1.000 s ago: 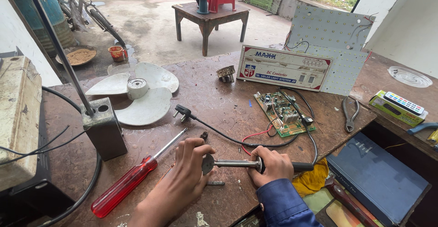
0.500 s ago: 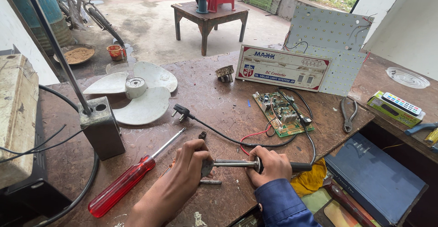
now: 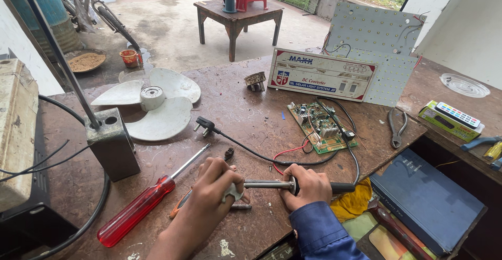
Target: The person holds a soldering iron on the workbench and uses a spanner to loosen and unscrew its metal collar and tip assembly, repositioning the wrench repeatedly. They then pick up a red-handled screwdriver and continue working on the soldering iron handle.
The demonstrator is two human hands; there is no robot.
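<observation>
Not much has changed: your right hand (image 3: 309, 185) still grips the black-handled metal soldering iron (image 3: 282, 185), fingers wrapped around it, low on the brown workbench (image 3: 246, 119). Your left hand (image 3: 213, 182) still pinches a small grey metal part (image 3: 230, 193) against its tip, barely shifted.

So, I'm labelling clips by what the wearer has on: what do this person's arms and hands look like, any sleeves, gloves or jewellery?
The right hand is bare, and a blue long sleeve with a stitched cuff covers the arm to the wrist. The left hand and its forearm are bare, no sleeve in view. No gloves, rings or watch show on either.
</observation>
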